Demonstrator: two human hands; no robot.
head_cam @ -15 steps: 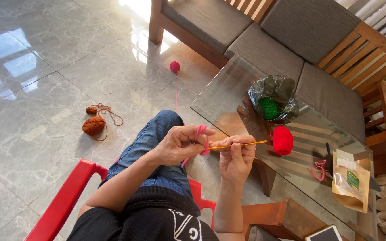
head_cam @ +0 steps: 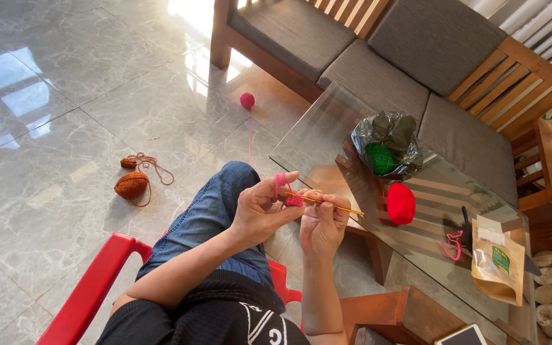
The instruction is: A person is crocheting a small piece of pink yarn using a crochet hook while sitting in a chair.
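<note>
I sit in a red plastic chair (head_cam: 91, 287) with a knee raised. My left hand (head_cam: 260, 207) pinches a small pink crochet piece (head_cam: 293, 200), with pink yarn looped over its raised index finger. My right hand (head_cam: 322, 223) grips a thin orange crochet hook (head_cam: 333, 205), whose tip meets the pink piece. The pink strand runs away across the floor to a small pink yarn ball (head_cam: 247, 100).
A glass-topped table (head_cam: 327, 128) stands right of my hands, bearing a red yarn ball (head_cam: 401, 203), a dark bag with green yarn (head_cam: 384, 150), scissors (head_cam: 465, 225), a brown pouch (head_cam: 498, 265). Brown yarn balls (head_cam: 131, 184) lie on the grey tiled floor. A wooden sofa (head_cam: 378, 57) stands behind.
Both hands shifted slightly; the hook is pulled back toward my right hand, so its far end no longer reaches the red ball.
</note>
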